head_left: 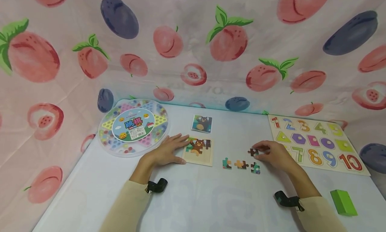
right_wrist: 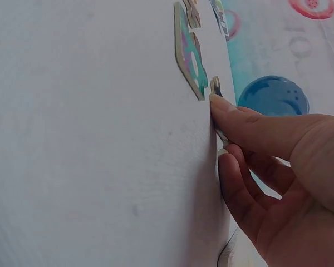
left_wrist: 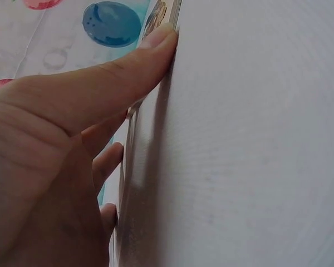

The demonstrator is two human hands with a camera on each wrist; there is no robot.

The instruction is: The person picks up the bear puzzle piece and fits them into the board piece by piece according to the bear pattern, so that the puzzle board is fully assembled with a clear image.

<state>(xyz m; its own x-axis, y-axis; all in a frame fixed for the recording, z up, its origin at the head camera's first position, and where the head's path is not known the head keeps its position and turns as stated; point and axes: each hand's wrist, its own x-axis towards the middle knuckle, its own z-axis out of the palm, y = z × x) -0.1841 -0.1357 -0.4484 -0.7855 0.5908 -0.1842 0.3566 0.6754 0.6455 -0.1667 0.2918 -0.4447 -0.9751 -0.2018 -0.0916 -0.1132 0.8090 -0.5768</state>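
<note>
My left hand (head_left: pixel 167 151) lies at the left side of a wooden puzzle tray (head_left: pixel 203 161), fingers extended, thumb (left_wrist: pixel 156 41) against its near edge. Part of a brown bear picture (head_left: pixel 198 146) fills the tray's upper half; bare wood shows below. My right hand (head_left: pixel 275 155) pinches a dark brown puzzle piece (head_left: pixel 253 152) between thumb and fingers, low over the table. Nearby on the table lie a teal-and-orange puzzle piece (head_left: pixel 227 163), an orange-and-brown puzzle piece (head_left: pixel 241 164) and a teal puzzle piece (head_left: pixel 255 168) with purple on it.
A card with a bear picture (head_left: pixel 202 124) lies behind the tray. To the left sits a round Chinese checkers box (head_left: pixel 132 128). A number and shape board (head_left: pixel 319 143) lies right of my right hand, a green block (head_left: pixel 343 202) nearer. A fruit-patterned curtain (head_left: pixel 193 41) backs the table.
</note>
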